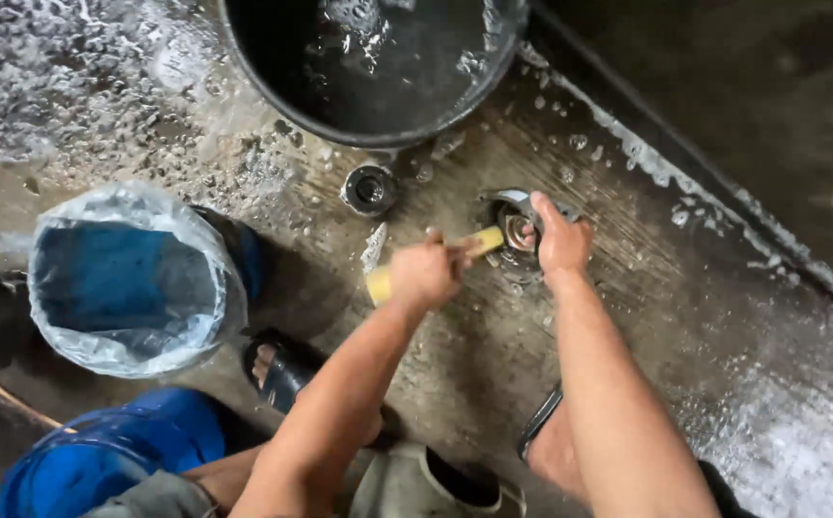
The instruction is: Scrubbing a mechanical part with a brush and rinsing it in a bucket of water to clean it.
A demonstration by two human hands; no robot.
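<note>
The left hand [424, 273] is closed in a fist around a yellow-handled brush [433, 261], the handle running through the curled fingers and jutting out on both sides. Its far end points into a small round metal part [517, 230] lying on the wet concrete floor [647, 317], just beyond the fingertips. The right hand [560, 240] rests on that part from the other side, fingers bent loosely over its rim and the thumb raised along its top edge; how firmly they grip it cannot be told. The two hands are close together, with the part between them.

Nearer than the fingers, two sandalled feet [277, 369] stand on the floor, and a pale plastic jug [416, 484] sits between the forearms at the bottom edge. Well to the left of the left fist stands a blue bucket lined with a clear plastic bag [133, 278], with a blue drum [109, 456] nearer still.

Just beyond the left knuckles lies a small round metal cap [368, 189], apart from the hands. Farther on is a large black tub of water [373, 67], with soap foam on the floor around it.
</note>
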